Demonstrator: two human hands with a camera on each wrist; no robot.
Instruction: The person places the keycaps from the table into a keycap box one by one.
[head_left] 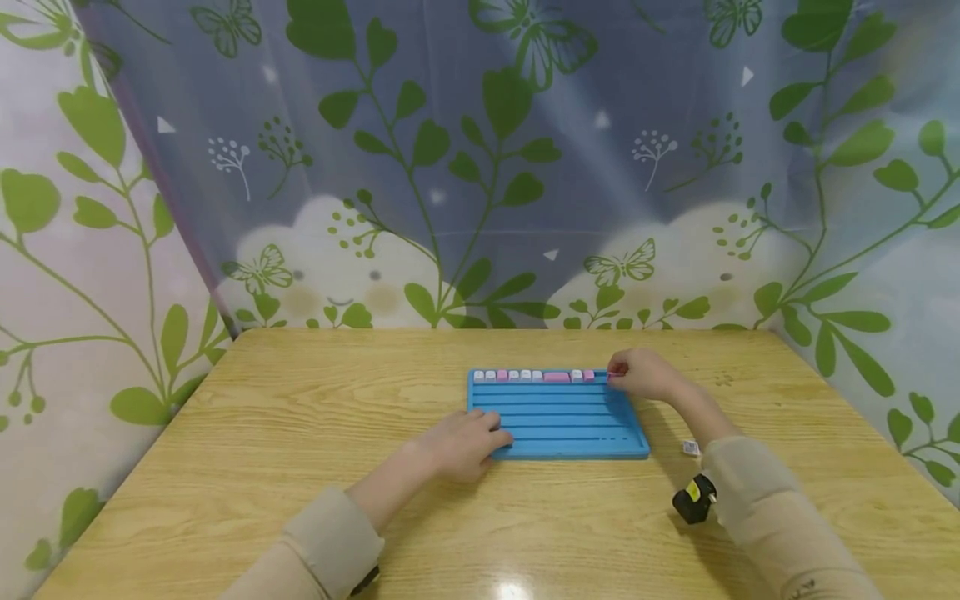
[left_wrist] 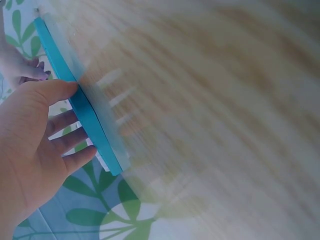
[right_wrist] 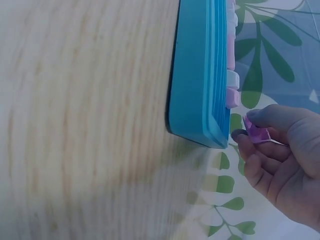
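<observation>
A blue ridged tray (head_left: 558,456) lies on the table, with white and pink keycaps (head_left: 557,377) in a line along its far row. At the tray's left front corner is my left hand (head_left: 461,446), its thumb on the front edge and bent fingers along the left side, holding it. My right hand (head_left: 645,373) is at the far right corner and pinches a pink keycap (right_wrist: 258,134) between thumb and fingers. In the right wrist view that keycap is close beside the end of the row, just past a pink keycap (right_wrist: 232,98) there.
One loose white keycap (head_left: 691,448) lies on the wooden table (head_left: 300,375), right of the tray and close to the right forearm. A black device (head_left: 694,498) is at the right sleeve. Behind the table hangs a leaf-patterned curtain (head_left: 465,167).
</observation>
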